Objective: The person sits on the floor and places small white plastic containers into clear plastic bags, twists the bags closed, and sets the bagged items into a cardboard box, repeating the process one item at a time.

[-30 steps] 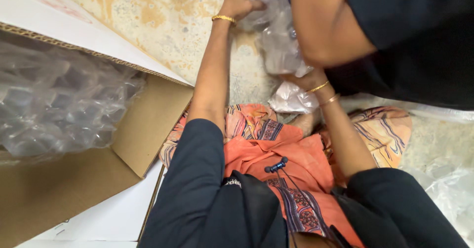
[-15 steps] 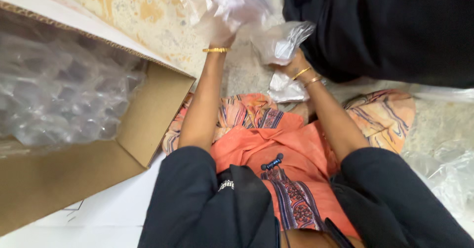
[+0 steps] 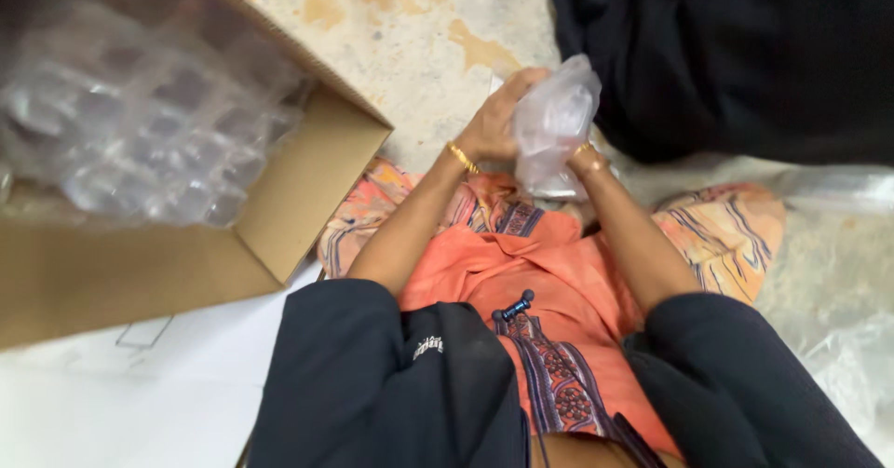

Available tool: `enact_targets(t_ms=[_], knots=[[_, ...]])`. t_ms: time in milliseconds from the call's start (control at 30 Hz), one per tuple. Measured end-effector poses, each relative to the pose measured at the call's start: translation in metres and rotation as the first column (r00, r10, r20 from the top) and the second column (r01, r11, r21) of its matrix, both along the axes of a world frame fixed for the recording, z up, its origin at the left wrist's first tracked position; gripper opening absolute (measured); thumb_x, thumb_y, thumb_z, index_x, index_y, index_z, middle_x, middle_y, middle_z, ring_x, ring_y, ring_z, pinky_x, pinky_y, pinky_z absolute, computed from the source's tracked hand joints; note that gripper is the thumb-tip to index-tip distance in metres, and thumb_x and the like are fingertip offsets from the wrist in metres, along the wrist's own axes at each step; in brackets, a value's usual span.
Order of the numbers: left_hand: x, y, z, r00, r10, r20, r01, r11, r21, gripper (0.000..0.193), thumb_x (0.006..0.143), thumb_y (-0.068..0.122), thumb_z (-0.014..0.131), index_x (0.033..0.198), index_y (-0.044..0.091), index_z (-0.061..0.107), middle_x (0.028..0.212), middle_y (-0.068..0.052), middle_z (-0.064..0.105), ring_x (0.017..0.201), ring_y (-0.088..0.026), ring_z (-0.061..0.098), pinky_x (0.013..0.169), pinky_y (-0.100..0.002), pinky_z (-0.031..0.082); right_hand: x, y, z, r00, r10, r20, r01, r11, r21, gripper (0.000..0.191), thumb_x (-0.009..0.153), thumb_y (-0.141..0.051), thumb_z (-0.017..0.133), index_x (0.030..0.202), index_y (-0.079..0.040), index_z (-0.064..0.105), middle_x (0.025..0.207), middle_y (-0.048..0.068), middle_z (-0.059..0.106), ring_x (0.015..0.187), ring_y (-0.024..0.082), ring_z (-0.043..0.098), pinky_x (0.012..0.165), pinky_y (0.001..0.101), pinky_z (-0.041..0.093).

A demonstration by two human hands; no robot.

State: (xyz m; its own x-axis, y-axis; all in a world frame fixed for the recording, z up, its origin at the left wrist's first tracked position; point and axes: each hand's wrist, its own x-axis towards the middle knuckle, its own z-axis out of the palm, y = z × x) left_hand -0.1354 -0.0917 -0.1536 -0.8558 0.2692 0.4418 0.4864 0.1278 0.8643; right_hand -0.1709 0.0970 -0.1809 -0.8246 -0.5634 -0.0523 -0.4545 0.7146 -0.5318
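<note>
Lowered toward my lap since earlier: clear plastic bag (image 3: 556,123), left hand (image 3: 498,119) clenched on it; right hand (image 3: 582,156) grip hidden.

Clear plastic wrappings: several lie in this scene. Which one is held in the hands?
The small clear plastic bag, gripped by the left hand above the lap. The bubble wrap fills the cardboard box; other plastic lies on the floor.

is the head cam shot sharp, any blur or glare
Head view: the bubble wrap in the cardboard box is soft and smeared; the left hand and clear plastic bag are slightly blurred; light is even, with mild sheen on the plastic.
</note>
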Motion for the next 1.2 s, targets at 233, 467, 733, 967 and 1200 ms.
enact_targets(t_ms=[233,467,733,967,1200], knots=[[0.177,-0.110,0.009,0.785,0.485,0.385,-0.602,0.743,0.292,0.075,0.101,0.022,0.070,0.159,0.002,0.027,0.163,-0.018,0.030,0.149,-0.029,0.035,0.127,-0.041,0.029,0.066,-0.075,0.054,0.905,0.390,-0.172,-0.419,0.887,-0.194,0.092,0.071,-0.042,0.093,0.138,0.004,0.049,0.137,0.030,0.056,0.129,0.042,0.054,0.109,0.0509,0.042],[0.233,-0.305,0.079,0.191,0.971,0.143,-0.911,0.121,0.393,0.072,0.117,0.017,0.056,0.167,-0.003,0.009,0.177,-0.019,0.009,0.161,-0.027,0.019,0.138,-0.039,0.015,0.134,-0.267,0.139,0.654,0.672,0.347,-0.374,0.686,-0.624,0.096,0.081,-0.062,0.078,0.155,-0.010,0.046,0.152,0.016,0.056,0.141,0.027,0.054,0.118,0.0404,0.041],[0.223,-0.298,0.125,-0.108,0.992,-0.065,-0.885,-0.066,0.461,0.054,0.117,0.018,0.059,0.159,-0.002,0.033,0.166,-0.020,0.036,0.147,-0.030,0.041,0.127,-0.043,0.032,0.141,-0.383,0.157,0.416,0.703,0.577,0.006,0.633,-0.774,0.077,0.084,-0.042,0.086,0.138,0.000,0.052,0.120,0.009,0.063,0.107,0.017,0.061,0.089,0.0336,0.052],[0.195,-0.216,0.084,-0.216,0.973,-0.077,-0.924,-0.179,0.338,0.050,0.108,0.021,0.064,0.148,0.002,0.040,0.151,-0.014,0.045,0.136,-0.028,0.044,0.117,-0.045,0.033,0.112,-0.206,0.098,0.357,0.599,0.717,0.369,0.615,-0.697,0.051,0.086,-0.010,0.062,0.136,-0.006,0.058,0.108,0.010,0.066,0.098,0.019,0.066,0.089,0.0342,0.057],[0.151,-0.342,0.083,-0.620,0.595,-0.511,-0.738,-0.664,0.122,0.073,0.106,0.052,0.052,0.162,0.011,0.028,0.164,-0.015,0.026,0.149,-0.032,0.028,0.125,-0.044,0.026,0.073,-0.078,0.068,0.270,0.540,0.797,0.668,0.491,-0.559,0.047,0.087,-0.015,0.060,0.131,0.001,0.056,0.107,0.010,0.066,0.094,0.020,0.066,0.085,0.0320,0.056]])
